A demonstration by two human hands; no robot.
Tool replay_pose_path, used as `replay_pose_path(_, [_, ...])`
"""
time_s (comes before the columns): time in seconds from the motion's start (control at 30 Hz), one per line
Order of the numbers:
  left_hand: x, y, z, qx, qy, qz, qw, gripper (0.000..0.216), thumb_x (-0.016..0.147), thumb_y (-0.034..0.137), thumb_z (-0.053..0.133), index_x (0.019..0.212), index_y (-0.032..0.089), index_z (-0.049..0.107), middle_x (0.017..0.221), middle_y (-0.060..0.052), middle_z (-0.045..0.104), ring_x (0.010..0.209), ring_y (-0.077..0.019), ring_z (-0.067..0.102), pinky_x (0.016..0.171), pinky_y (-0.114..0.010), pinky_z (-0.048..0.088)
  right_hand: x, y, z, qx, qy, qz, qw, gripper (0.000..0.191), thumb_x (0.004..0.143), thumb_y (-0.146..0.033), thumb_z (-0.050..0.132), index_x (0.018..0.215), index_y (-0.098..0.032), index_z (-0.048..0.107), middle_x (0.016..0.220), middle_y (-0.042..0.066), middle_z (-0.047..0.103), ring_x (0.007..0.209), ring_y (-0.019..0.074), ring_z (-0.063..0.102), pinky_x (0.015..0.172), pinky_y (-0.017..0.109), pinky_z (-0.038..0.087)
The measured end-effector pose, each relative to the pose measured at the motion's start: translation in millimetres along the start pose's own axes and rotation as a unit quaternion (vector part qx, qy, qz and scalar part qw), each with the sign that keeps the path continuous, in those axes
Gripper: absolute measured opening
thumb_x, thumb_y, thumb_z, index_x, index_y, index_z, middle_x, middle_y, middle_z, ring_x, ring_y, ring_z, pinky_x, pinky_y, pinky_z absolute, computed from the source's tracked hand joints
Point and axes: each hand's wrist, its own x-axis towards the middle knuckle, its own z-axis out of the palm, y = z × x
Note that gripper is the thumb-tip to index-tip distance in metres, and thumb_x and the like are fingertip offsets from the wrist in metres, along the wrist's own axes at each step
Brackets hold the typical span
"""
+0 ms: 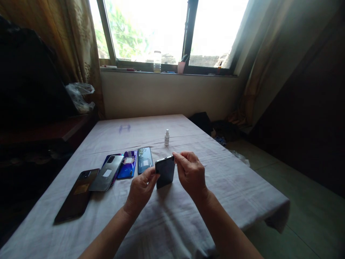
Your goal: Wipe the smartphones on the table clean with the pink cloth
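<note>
A dark smartphone [165,173] stands upright on its edge over the cloth, its dark face towards me. My left hand [142,186] pinches its left edge between thumb and fingers. At the upper right corner, my right hand [191,172] has its thumb and fingertips closed against the phone; anything small between them is hidden. Just left of my left hand lies a dark blue phone [145,160] with a pale sticker. Beyond the held phone stands a small white bottle [166,138] with a cap.
A blue-purple phone [127,165], a silver phone [106,173] resting on another, and a brown-black phone [78,196] lie at the left of the cloth-covered table [229,187]. A jar [157,62] and a pink cup [181,67] stand on the windowsill.
</note>
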Motion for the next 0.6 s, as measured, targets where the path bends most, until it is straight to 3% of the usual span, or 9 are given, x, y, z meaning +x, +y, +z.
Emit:
replay_pose_path(0.4, [-1, -3, -1, 0.056, 0.0, 0.042, 0.998, 0.025, 0.094, 0.027, 0.053, 0.112, 0.024, 0.069, 0.096, -0.002, 0.078, 0.078, -0.0172, 0.074, 0.069, -0.023, 0.055, 10, -33, 8, -0.054, -0.055, -0.09, 0.993, 0.025, 0.095, -0.014, 0.053, 0.11, -0.02, 0.072, 0.093, 0.007, 0.066, 0.084, 0.0172, 0.06, 0.072, 0.025, 0.05])
replay_pose_path(0.6, [0, -3, -2, 0.072, -0.004, 0.041, 0.997, 0.024, 0.094, 0.029, 0.052, 0.109, 0.024, 0.07, 0.092, -0.003, 0.078, 0.078, -0.0181, 0.074, 0.07, -0.024, 0.055, 13, -19, 7, -0.059, -0.055, -0.099, 0.992, 0.026, 0.095, -0.013, 0.053, 0.108, -0.021, 0.073, 0.091, 0.006, 0.066, 0.083, 0.0173, 0.06, 0.073, 0.026, 0.051])
